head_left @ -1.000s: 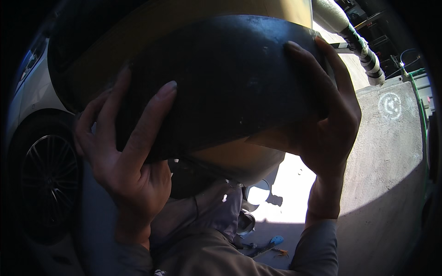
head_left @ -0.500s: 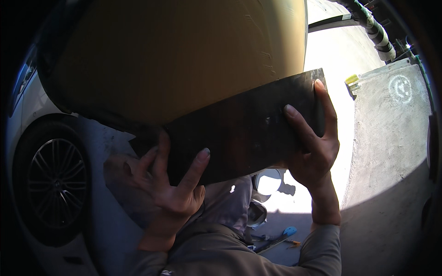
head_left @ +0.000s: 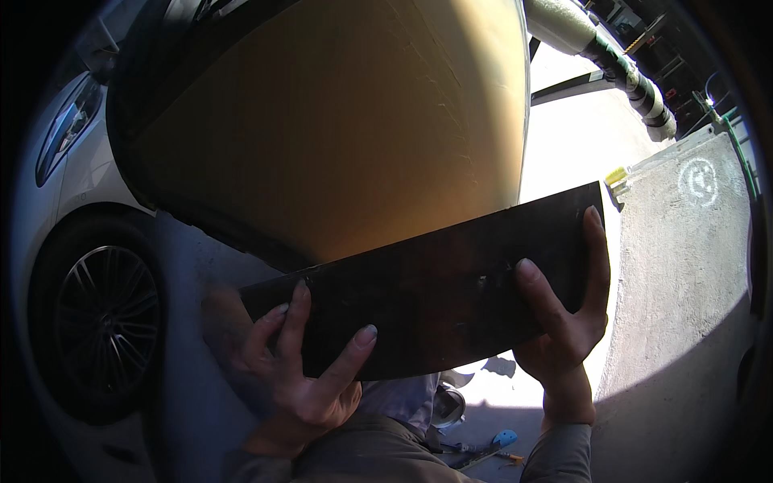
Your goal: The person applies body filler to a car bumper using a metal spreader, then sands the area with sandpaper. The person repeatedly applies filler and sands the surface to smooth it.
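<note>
- Grey flr [head_left: 183, 270] in shade at L; bright sun on it beyond centre, upper R.
- R side: low concrete slab [head_left: 672, 274], rough face, white circular mark [head_left: 697, 182] near its top; sunlit above, shadow across lower part.
- Yellow item [head_left: 617, 175] at slab's upper L corner; type unclear, small in view.
- Upper R: wrapped pole [head_left: 624, 71], pale and dk. bands, set at an angle.
- L side: white car [head_left: 90, 181], front wheel [head_left: 103, 322] w/ multi-spoke rim, dk. tyre.
- Top centre: lg. tan panel [head_left: 338, 145], R part lit, L part shaded, dk. along lower L edge.
- Main item: dk. curved panel [head_left: 439, 294], held up in front of person, below tan panel, tilted w/ R end higher. Top edge overlaps tan panel in view; contact betw. the two: cannot tell.
- L hand [head_left: 314, 394]: grips dk. panel nr. its L end; thumb and fingers spread wide, tips on near face.
- R hand [head_left: 568, 334]: grips R end; thumb on near face, forefinger up along R edge, wide gap betw.; remaining fingers hidden.
- Below panel: round can [head_left: 448, 405] beside person's trousers [head_left: 394, 402]; blue-headed tool [head_left: 503, 439] on flr, orange-tipped item [head_left: 510, 458] just beside it.
</note>
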Demonstrator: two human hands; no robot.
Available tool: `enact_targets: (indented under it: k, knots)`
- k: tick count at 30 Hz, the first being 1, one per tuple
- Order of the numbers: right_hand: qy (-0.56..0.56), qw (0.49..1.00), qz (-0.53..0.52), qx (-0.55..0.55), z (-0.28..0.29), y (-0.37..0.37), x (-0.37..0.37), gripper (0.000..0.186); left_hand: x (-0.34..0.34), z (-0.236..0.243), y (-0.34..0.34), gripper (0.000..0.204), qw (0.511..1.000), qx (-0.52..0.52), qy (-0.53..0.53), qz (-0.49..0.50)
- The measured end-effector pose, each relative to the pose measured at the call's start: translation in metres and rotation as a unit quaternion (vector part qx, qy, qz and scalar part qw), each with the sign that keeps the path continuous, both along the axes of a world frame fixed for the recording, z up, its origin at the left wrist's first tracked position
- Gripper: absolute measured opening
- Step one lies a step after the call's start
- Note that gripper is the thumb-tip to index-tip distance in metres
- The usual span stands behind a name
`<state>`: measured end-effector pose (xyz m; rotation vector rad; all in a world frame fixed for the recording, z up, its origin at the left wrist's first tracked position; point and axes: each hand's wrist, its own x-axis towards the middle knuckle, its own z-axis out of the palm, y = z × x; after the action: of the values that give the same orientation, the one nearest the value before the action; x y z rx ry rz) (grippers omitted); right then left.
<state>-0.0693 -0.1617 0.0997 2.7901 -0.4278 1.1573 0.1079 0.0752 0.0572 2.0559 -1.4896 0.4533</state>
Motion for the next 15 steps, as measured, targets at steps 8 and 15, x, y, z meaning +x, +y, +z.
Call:
enact_targets:
  k: [8,15]
  knots:
    - [-0.035,0.998,0.041,-0.027,0.069,-0.046,0.103,0.072,0.089,0.058,-0.052,0.036,0.982,-0.143,-0.042,0.112]
    - [-0.046,0.997,0.059,-0.033,0.082,-0.05,0.124,0.052,0.107,0.063,-0.068,0.039,0.979,-0.16,-0.056,0.112]
